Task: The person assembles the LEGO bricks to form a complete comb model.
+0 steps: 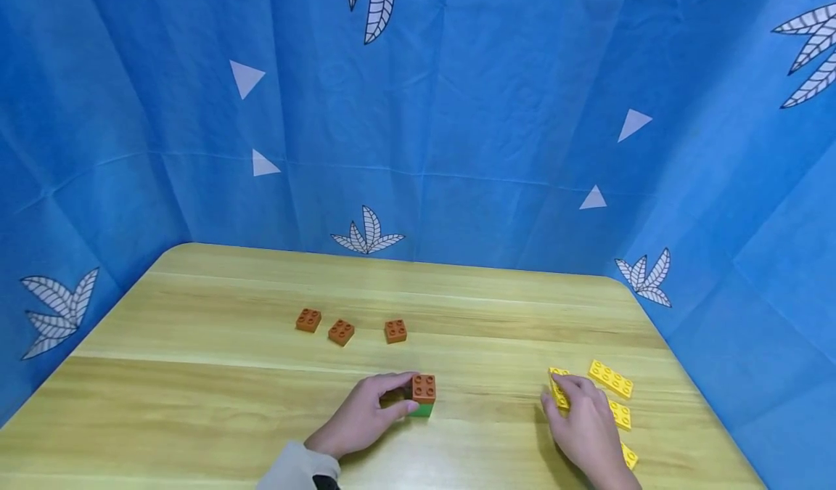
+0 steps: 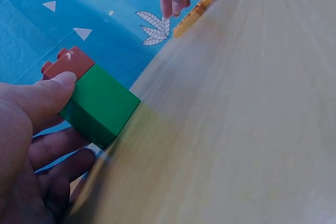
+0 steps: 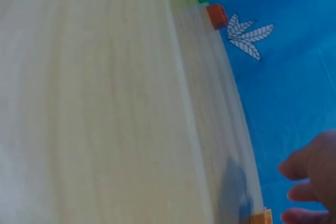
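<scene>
My left hand point(image 1: 363, 411) grips a small stack on the table, a brown toy brick point(image 1: 423, 388) on top of a green block point(image 1: 421, 409). In the left wrist view, its thumb presses near the joint between the brown brick and the green block point(image 2: 102, 103). On the right, my right hand point(image 1: 584, 426) is over a yellow eight-stud brick point(image 1: 559, 391), thumb and fingers spread around its near end. The right wrist view shows the fingers point(image 3: 302, 190) a little above a yellow brick point(image 3: 261, 217), apparently without touching it.
Three brown four-stud bricks, a left one point(image 1: 308, 320), a middle one point(image 1: 342, 332) and a right one point(image 1: 395, 331), lie farther back. More yellow bricks point(image 1: 611, 379) lie beside the right hand, partly covered by it. A blue patterned cloth point(image 1: 418, 127) hangs behind the wooden table point(image 1: 215, 388).
</scene>
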Tool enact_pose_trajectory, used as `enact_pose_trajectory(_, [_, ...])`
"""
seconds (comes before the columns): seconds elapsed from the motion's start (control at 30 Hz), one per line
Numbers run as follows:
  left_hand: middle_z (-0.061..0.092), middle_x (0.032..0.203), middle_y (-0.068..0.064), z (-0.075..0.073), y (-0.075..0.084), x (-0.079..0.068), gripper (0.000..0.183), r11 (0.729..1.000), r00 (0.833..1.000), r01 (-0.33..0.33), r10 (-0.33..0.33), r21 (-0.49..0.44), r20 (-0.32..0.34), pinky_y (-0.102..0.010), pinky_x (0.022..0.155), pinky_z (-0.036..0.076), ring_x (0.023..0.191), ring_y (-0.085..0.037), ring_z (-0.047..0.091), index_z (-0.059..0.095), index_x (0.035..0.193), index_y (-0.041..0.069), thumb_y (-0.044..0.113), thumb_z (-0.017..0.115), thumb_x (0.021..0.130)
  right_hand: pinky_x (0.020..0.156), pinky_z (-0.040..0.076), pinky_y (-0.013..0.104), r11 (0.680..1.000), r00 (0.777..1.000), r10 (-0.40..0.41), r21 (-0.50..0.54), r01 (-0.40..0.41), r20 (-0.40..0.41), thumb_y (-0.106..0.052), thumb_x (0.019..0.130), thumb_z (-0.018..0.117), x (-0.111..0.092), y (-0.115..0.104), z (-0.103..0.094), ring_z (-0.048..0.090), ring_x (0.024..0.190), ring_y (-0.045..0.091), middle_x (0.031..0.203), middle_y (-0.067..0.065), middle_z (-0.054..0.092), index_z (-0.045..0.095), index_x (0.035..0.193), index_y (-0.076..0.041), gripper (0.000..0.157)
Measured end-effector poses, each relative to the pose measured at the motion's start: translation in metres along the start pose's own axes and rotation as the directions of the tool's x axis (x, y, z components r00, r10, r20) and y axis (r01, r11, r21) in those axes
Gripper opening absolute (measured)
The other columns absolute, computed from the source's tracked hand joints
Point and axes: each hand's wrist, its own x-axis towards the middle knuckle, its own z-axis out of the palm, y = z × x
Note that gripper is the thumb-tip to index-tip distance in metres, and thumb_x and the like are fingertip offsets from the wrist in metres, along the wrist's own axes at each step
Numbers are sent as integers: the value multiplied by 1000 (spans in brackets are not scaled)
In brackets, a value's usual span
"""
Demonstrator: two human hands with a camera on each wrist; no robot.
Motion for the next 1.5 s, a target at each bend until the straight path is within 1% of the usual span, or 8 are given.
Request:
enact_pose_trajectory(0.1, [54,135,-4,0,0,0,58,1000,1000,-2,2,-1,2,-47,103,39,126,-26,49,50,136,14,43,61,88,83,41,55,999,1000,26,-47,-27,-9,-21,84,67,-1,5,0,50,105,45,118,27,56,61,121,2,44])
enact_pose_trajectory(0.2, [54,135,-3,0,0,1,58,1000,1000,-5,5,6,3,-46,103,39,126,-25,49,50,136,14,44,61,87,81,40,55,996,999,50,-74,-50,5,-23,84,67,-2,11,0,49,104,46,119,28,55,61,121,3,45])
enact_pose_trajectory(0.5, [54,135,-4,-1,1,1,58,1000,1000,-1,1,21,-7,-47,104,38,126,-26,49,51,136,14,43,62,87,79,41,54,994,997,56,-92,-51,46,-23,83,68,-2,17,3,52,99,45,118,28,57,60,122,4,48])
enact_pose_trajectory(0.7, [53,136,-5,-2,2,1,57,1000,1000,7,-7,25,-6,-48,104,37,127,-27,47,51,136,14,43,62,88,79,40,55,993,996,72,-99,-67,44,-23,84,68,-1,18,4,52,98,45,118,28,57,60,122,3,47])
enact_pose_trajectory(0.87, [53,136,-5,-2,3,1,58,1000,1000,7,-7,22,-4,-47,104,37,127,-27,47,51,136,14,43,62,88,78,39,57,993,996,80,-87,-76,42,-24,84,68,-1,19,5,51,101,47,120,27,57,62,120,1,45])
enact_pose_trajectory(1.1, [53,136,-5,-2,3,1,56,1000,1000,7,-7,19,-9,-48,104,37,127,-27,48,51,136,16,42,63,87,75,38,55,993,995,99,-66,-99,-10,-22,81,71,-3,21,6,54,100,45,117,22,62,68,113,-3,37])
enact_pose_trajectory(1.27, [54,135,-3,0,2,0,56,1000,1000,8,-8,-8,-5,-46,104,38,126,-25,49,51,136,17,42,63,87,75,35,54,993,994,105,-57,-106,-24,-17,82,70,-3,21,7,53,102,46,117,23,61,68,112,-3,33])
enact_pose_trajectory(1.5, [53,136,-3,0,2,-1,55,1000,1000,2,-2,0,-17,-47,104,37,126,-25,48,51,136,18,42,63,87,72,37,52,999,993,4,-34,-8,-119,-8,79,69,-2,21,11,58,95,45,109,23,65,70,106,2,29])
